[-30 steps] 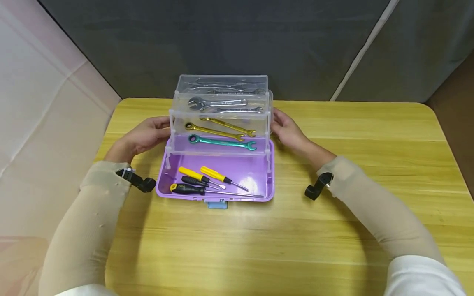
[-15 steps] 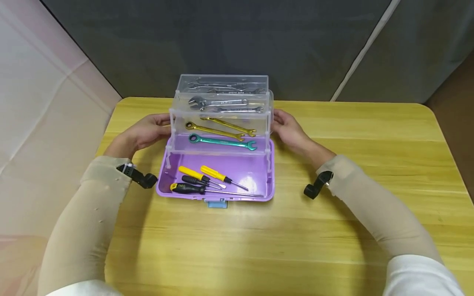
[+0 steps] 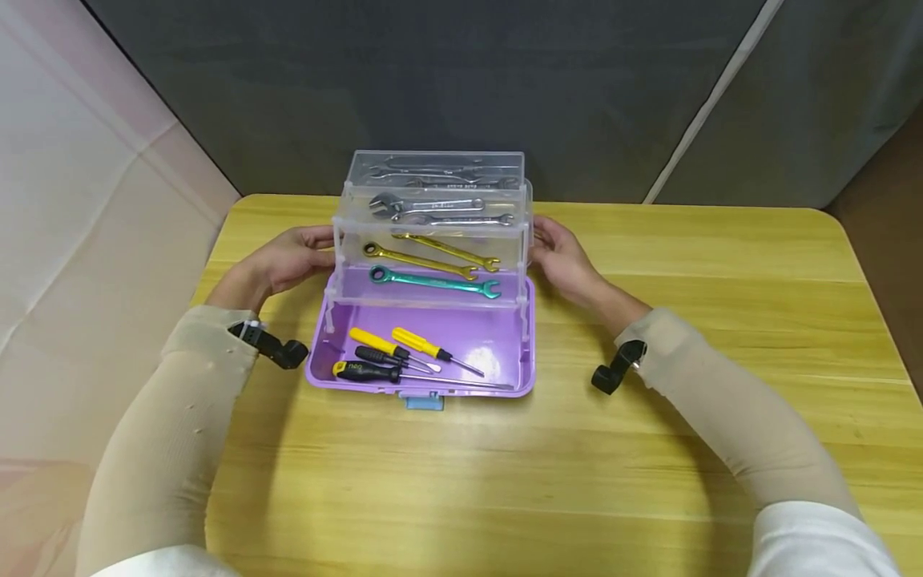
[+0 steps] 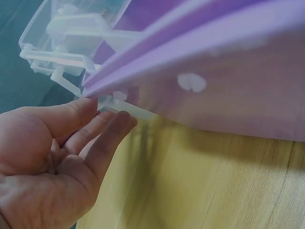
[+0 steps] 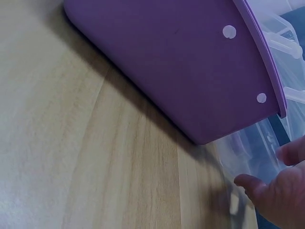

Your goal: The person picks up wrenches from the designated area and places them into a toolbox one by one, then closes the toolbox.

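An opened toolbox with a purple base [image 3: 505,328] stands on the table. Clear tiered trays [image 3: 433,303] rise behind its base, holding a green wrench [image 3: 433,282], gold wrenches [image 3: 418,260] and silver wrenches [image 3: 461,219]. Several screwdrivers [image 3: 368,371] lie in the base. At the box's back left corner, my left hand [image 4: 52,157] has its thumb and fingers bent at the edge of the clear lid [image 4: 138,112], which hangs behind. My right hand [image 5: 281,191] holds the lid's right side between thumb and fingers. The trays hide some fingertips in the head view.
A blue latch [image 3: 422,401] sticks out at the box's front. The wooden table [image 3: 577,481] extends in front and to the right. A dark curtain [image 3: 433,72] stands close behind the box, and a pale cloth [image 3: 86,200] hangs at the left.
Both hands stay at the back sides of the toolbox. The tools and trays keep their places; the whole head view has shifted only slightly.
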The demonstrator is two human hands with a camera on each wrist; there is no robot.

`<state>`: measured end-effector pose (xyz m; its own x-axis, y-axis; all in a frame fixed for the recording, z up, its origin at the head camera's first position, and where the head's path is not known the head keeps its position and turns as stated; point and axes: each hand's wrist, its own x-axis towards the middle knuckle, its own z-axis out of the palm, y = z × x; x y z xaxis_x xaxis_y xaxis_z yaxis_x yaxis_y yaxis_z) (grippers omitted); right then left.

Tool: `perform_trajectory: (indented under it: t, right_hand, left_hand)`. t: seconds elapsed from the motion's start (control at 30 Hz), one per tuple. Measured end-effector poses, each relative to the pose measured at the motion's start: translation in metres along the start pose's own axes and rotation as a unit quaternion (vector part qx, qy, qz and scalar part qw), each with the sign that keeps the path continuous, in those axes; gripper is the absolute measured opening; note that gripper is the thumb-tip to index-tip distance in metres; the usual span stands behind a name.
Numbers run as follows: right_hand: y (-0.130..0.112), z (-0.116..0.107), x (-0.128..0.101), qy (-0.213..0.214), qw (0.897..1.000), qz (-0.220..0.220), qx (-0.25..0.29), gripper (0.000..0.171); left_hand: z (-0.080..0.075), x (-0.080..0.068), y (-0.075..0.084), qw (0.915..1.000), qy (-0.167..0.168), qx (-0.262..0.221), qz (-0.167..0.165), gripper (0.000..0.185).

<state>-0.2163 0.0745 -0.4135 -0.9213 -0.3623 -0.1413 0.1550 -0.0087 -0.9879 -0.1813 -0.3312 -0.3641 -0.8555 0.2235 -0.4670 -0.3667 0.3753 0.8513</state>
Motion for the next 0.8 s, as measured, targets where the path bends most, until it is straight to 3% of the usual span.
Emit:
perform_trajectory:
  t: [0.43, 0.8]
  right_hand:
    - [0.0026, -0.0001, -0.0001, 0.008, 1.000, -0.004, -0.019, 0.048]
    - [0.0034, 0.0034, 0.0021, 0.020, 0.998, -0.064, -0.007, 0.052]
  left_hand:
    - [0.0013, 0.0041, -0.0015, 0.9997, 0.015, -0.020, 0.001, 0.058]
    - [0.0016, 0.0034, -0.0014, 0.9986, 0.042, -0.021, 0.026, 0.057]
